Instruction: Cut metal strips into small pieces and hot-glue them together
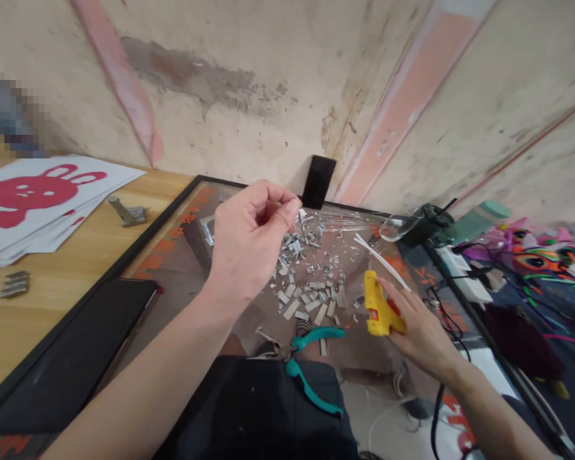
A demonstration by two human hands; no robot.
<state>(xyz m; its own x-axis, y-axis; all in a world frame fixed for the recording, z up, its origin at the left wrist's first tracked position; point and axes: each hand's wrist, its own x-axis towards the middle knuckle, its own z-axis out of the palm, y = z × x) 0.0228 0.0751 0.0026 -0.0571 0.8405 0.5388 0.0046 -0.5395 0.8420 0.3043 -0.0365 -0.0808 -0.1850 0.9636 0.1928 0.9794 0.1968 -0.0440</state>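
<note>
Closest to the camera, the left hand [246, 246] is raised over the glass-topped table [158, 225], thumb and forefinger closed in a pinch; something tiny may sit between the tips, but the fingers hide too much to tell. On the table's left lies a black slab-like device [71, 358]. At the right, the right hand [414, 329] grips a yellow hot-glue gun [379, 306], held above the glass. Teal-handled pliers [316, 335] lie nearer the body, handles spread, in neither hand. Beyond the glue gun extend thin white sticks [383, 262]. Smallest are the flat metal pieces [299, 311], scattered mid-table among finer shreds. Many look already cut short, yet none is visibly joined to another, so much of the handwork appears left, with no finished assembly in view.
</note>
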